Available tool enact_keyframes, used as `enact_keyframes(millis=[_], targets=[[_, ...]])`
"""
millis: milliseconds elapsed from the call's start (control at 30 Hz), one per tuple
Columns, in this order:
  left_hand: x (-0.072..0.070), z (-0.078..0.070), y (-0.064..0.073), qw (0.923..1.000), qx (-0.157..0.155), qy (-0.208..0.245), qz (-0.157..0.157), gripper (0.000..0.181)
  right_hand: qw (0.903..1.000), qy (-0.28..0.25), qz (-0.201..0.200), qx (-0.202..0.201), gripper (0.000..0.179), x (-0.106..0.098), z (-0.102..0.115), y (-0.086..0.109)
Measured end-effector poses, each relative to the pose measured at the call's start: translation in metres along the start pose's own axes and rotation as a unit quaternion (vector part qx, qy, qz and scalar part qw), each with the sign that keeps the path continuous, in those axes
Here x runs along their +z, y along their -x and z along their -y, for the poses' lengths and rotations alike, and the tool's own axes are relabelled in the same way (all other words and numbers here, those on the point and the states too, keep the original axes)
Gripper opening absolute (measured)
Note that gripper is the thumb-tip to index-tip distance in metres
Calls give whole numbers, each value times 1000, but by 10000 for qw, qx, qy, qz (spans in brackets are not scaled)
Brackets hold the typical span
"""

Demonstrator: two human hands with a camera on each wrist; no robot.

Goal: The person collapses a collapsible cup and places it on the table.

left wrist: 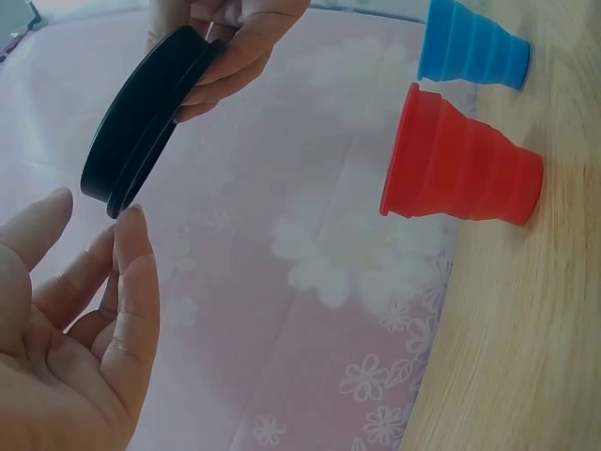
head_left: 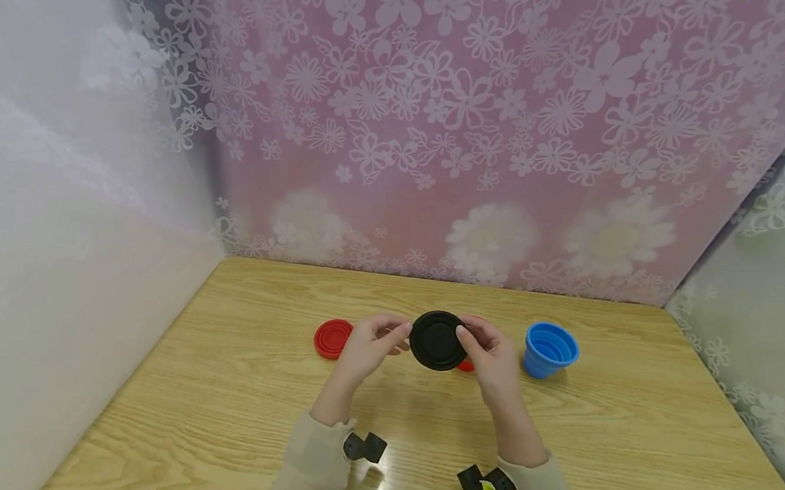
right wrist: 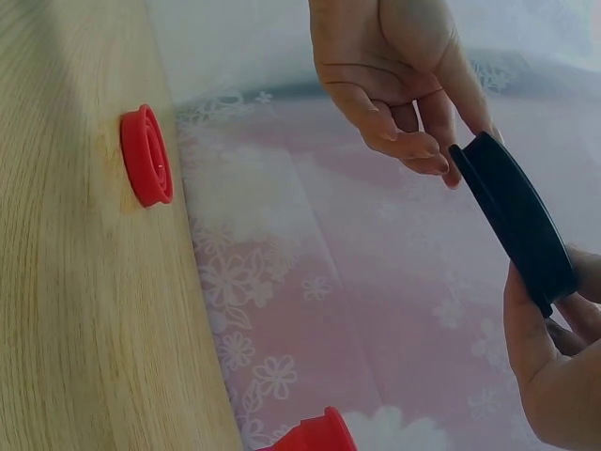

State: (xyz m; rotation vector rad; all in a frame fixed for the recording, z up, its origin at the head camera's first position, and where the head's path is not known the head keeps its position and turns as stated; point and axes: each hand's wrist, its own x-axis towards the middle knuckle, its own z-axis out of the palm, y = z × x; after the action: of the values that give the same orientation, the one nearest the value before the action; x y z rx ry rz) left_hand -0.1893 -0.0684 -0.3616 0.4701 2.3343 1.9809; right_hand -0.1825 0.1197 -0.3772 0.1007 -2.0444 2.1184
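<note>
A flat black collapsible cup [head_left: 438, 340], folded into a disc, is held up over the table with its ringed face toward the head camera. My right hand [head_left: 498, 359] pinches its right edge, thumb on the near face and fingers behind. On the other side is my left hand [head_left: 365, 346], its fingertips right at the rim. The left wrist view shows the left thumb [left wrist: 38, 225] spread away from the cup. Behind the right hand stands an extended red cup [left wrist: 465, 162], mostly hidden in the head view.
A folded red cup [head_left: 331, 339] lies flat on the wooden table [head_left: 228, 384], left of the hands. To their right stands an extended blue cup [head_left: 549, 350]. Floral cloth panels [head_left: 448, 167] enclose the back and both sides.
</note>
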Motion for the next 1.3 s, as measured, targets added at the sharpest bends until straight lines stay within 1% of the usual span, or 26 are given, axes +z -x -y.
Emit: enact_keyframes(millis=[200, 367, 467, 567, 667, 833, 933, 1100, 1200, 1300], targets=[[1, 0, 0, 9997, 112, 97, 171, 22, 9997, -223, 60, -22, 27, -1, 0, 0], [1, 1, -1, 9997, 124, 120, 158, 21, 9996, -262, 130, -6, 27, -1, 0, -1], [1, 8, -4, 9998, 43, 143, 116, 21, 9997, -175, 185, 50, 29, -1, 0, -1], [1, 18, -8, 9999, -55, 95, 34, 23, 9995, -60, 256, 167, 31, -2, 0, -2], [0, 26, -11, 9999, -99, 34, -123, 27, 9991, 97, 261, 321, 33, -3, 0, -4], [-2, 30, -11, 9990, 5, 48, -454, 28, 9965, 660, 50, 513, 30, -3, -1, -6], [-2, 31, -11, 9986, 62, 56, -522, 27, 9950, 833, -23, 553, 28, -4, -1, -6], [-3, 29, -11, 9985, 150, 12, -524, 26, 9949, 830, -7, 567, 28, -4, -1, -5], [-3, 18, -7, 9984, 120, 81, -547, 24, 9949, 800, -16, 609, 28, -4, 0, -5], [-3, 5, -2, 9982, -26, 259, -548, 25, 9954, 618, -31, 726, 27, -4, 0, -5]])
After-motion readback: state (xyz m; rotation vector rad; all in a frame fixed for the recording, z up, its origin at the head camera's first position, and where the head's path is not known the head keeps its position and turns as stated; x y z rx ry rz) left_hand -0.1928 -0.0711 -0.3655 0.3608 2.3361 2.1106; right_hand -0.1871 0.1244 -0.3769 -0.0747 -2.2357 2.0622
